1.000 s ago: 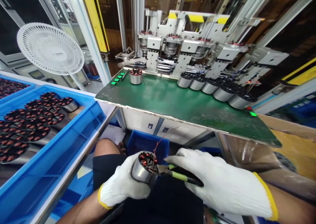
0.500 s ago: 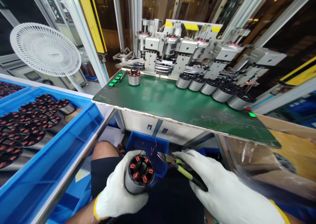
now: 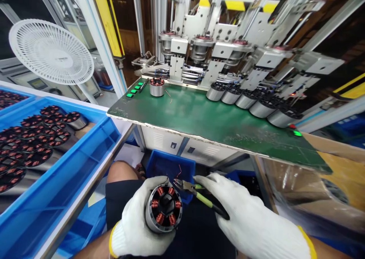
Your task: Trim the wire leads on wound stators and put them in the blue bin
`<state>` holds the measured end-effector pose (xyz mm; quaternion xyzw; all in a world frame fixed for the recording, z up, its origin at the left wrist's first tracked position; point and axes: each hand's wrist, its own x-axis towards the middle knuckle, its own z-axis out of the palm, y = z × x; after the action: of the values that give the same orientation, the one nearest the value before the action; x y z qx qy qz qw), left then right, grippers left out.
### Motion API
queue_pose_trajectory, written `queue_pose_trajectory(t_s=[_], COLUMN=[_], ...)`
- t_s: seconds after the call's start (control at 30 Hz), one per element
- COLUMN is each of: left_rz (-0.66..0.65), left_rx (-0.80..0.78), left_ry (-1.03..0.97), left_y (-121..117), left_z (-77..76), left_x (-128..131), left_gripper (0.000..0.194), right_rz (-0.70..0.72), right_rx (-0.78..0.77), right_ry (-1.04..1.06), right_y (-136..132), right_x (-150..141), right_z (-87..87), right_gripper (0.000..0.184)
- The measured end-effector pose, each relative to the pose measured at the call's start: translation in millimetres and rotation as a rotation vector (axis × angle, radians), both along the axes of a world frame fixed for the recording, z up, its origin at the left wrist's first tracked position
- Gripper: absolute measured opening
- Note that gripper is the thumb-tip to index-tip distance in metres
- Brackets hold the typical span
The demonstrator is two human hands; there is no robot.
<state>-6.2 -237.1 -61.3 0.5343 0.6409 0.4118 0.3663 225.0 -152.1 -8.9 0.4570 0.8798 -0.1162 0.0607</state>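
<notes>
Your left hand (image 3: pixel 139 223) is closed around the stator (image 3: pixel 163 208), fingers wrapped on its steel shell, with the open end and copper coils (image 3: pixel 160 218) tipped up toward your face. That stator sits in your lap area, just in front of the green bench (image 3: pixel 199 118).

Your right hand (image 3: pixel 242 213) is gripping the cutters (image 3: pixel 205 200) by their green-and-black handles. Their tips point left, near the stator but not touching it, and it's too small to tell if the jaws are parted. Both gloves are white knit with yellow cuffs.

Right under the bench's front edge, past the cutters, there's a blue bin (image 3: pixel 171 167) with a few thin wire scraps (image 3: pixel 178 171) in it. Your bare knee (image 3: pixel 121 171) is just left of that.

On top of the bench, one stator (image 3: pixel 157 88) stands at the far left, and a row of stators (image 3: pixel 251 101) lines the back edge in front of the machine (image 3: pixel 199 50). Left of the bench there's a blue tray (image 3: pixel 71 114) packed with more stators (image 3: pixel 37 137), and a white fan (image 3: pixel 51 51) sits beyond it.
</notes>
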Motion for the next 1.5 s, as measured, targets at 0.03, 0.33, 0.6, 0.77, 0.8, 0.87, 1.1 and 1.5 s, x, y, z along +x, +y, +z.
queue_pose_trajectory(t_s=[0.03,0.33,0.6,0.77,0.8,0.87,1.1,1.5], left_rz=[0.002,-0.022,-0.021,-0.011,-0.014,-0.029,-0.113,-0.143], left_rx=[0.004,-0.009,-0.089,-0.068,-0.059,-0.039,0.073,0.006], left_ry=[0.008,-0.051,-0.141,-0.075,-0.060,-0.027,0.059,0.149], left_y=[0,3,8,10,10,8,7,4], left_z=[0.4,-14.3,-22.8,-19.1,-18.6,-18.8,-17.9,-19.0], left_x=[0,-6,-6,-7,-6,-4,-4,-9], left_gripper=[0.083,0.085,0.083,0.080,0.081,0.082,0.076,0.076], right_rz=[0.008,0.040,0.093,0.068,0.066,0.076,0.079,0.180], right_rx=[0.008,0.039,0.017,0.062,0.055,0.051,0.096,0.363], right_ry=[0.001,0.011,0.010,0.026,0.039,0.069,0.090,-0.200], right_y=[1,2,5,10,10,8,0,12], right_x=[0,-1,-3,-4,-4,-5,-13,-24], right_z=[0.3,1.1,-5.5,-2.7,-2.1,-2.0,-5.1,-12.1], right_gripper=[0.081,0.083,0.051,0.061,0.065,0.075,0.085,0.056])
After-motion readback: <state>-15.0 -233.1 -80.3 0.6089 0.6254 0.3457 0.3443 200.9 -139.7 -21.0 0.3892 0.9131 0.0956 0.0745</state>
